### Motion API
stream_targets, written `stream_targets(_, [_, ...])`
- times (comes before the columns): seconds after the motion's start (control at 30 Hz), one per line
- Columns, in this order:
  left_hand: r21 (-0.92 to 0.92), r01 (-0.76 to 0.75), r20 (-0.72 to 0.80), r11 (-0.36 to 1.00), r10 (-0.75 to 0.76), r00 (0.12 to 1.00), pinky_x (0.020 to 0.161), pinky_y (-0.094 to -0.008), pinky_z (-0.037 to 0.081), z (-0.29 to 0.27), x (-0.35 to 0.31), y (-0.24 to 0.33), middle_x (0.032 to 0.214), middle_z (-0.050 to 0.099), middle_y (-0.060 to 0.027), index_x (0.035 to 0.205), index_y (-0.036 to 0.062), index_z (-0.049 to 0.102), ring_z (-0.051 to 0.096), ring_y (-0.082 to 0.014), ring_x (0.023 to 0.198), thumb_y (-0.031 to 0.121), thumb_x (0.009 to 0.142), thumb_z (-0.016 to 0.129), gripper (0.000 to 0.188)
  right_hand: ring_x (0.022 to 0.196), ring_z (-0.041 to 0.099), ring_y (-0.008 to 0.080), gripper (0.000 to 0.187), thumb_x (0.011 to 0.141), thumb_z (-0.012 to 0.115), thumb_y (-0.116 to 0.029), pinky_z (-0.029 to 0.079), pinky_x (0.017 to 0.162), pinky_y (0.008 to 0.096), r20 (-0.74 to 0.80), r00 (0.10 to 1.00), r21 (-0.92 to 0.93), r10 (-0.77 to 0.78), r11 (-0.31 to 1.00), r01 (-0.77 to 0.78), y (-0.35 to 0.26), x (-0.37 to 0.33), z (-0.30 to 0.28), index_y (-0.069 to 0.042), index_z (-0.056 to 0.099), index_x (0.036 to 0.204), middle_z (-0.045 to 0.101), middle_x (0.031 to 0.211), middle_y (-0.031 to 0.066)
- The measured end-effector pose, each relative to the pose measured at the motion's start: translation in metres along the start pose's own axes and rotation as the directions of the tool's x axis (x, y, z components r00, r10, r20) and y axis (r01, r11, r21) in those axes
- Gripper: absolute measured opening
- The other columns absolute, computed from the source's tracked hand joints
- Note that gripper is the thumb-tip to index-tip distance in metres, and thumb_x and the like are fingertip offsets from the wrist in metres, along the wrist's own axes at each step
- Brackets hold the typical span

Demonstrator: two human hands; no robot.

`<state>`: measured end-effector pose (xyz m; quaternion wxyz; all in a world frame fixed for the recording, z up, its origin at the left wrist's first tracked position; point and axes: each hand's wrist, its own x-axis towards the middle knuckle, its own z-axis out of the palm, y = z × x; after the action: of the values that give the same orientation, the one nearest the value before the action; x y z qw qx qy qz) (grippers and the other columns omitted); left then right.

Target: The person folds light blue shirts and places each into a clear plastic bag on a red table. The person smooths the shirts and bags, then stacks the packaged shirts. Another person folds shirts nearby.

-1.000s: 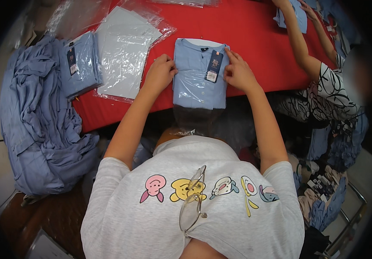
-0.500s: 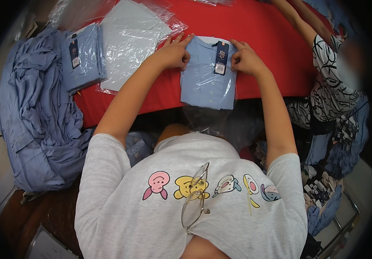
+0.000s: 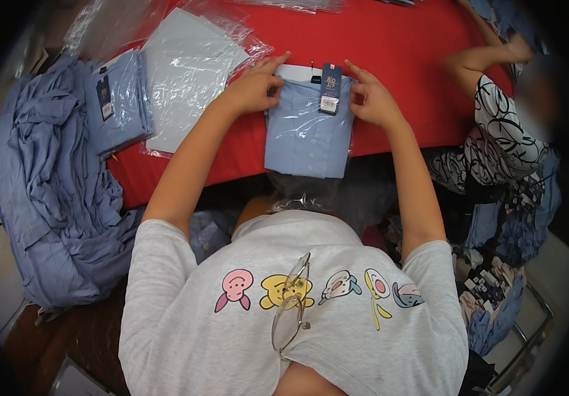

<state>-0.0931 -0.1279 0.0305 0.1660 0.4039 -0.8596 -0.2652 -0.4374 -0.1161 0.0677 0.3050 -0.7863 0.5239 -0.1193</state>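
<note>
Blue shirt [image 3: 300,140], folded, tagged — seemingly in plastic [image 3: 303,185]

The shirt [image 3: 294,145] lies at the near edge of the table [image 3: 410,79], between the left hand [image 3: 257,89] and the right hand [image 3: 371,100]. A tag [image 3: 330,89] sits on its upper right part. Left of the shirt, on the table, lie sheets [image 3: 189,82]; left of these, packed shirts [image 3: 125,102]; at far left, a heap of cloth [image 3: 50,178]. A co-worker [image 3: 510,135] is at the right, with garments [image 3: 496,300] lower on that side.
</note>
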Motion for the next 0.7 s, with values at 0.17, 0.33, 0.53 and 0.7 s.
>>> stream_targets(0.17, [-0.011,-0.049,0.049,0.999,0.049,0.998,0.119,-0.0478,0.045,-0.012,-0.006,0.014,0.165,0.053,-0.0134,0.077,0.0025,0.065,0.050,-0.0379,0.150,0.009,0.075,0.077,0.013,0.161,0.035,0.0406,0.014,0.069,0.073,0.000,0.043,0.124,0.0476,-0.026,0.990,-0.076,-0.141,0.987,0.138,-0.005,0.001,0.005,-0.003,0.059,0.067,0.040,0.175,0.0123])
stream_targets(0.33, [-0.157,0.133,0.206,0.978,-0.099,0.973,0.118,-0.0497,0.044,-0.019,-0.010,0.016,0.157,0.061,-0.0118,0.076,0.0057,0.068,0.053,-0.0366,0.147,0.013,0.077,0.075,0.010,0.157,0.042,0.0361,0.011,0.069,0.075,-0.004,0.045,0.121,0.0466,0.167,0.983,-0.064,-0.070,0.995,0.081,-0.008,0.036,0.000,-0.004,0.064,0.067,0.052,0.166,0.0117])
stream_targets(0.53, [0.014,0.041,0.067,0.999,-0.042,0.997,0.121,-0.0502,0.040,0.000,-0.018,0.008,0.152,0.065,-0.0122,0.082,0.0058,0.070,0.055,-0.0359,0.144,0.014,0.080,0.075,0.009,0.150,0.050,0.0334,0.007,0.074,0.074,-0.005,0.047,0.118,0.0461,0.001,0.974,-0.230,-0.228,0.948,0.222,-0.014,0.014,0.005,-0.004,0.068,0.070,0.064,0.155,0.0075])
stream_targets(0.7, [0.057,0.085,0.115,0.995,-0.091,0.989,0.123,-0.0535,0.038,-0.003,-0.017,0.016,0.158,0.059,-0.0135,0.082,0.0046,0.067,0.047,-0.0357,0.152,0.011,0.083,0.076,0.011,0.152,0.048,0.0338,0.006,0.075,0.073,-0.006,0.046,0.119,0.0470,0.044,0.978,-0.177,-0.206,0.961,0.211,-0.017,-0.009,0.013,-0.005,0.068,0.072,0.061,0.159,0.0081])
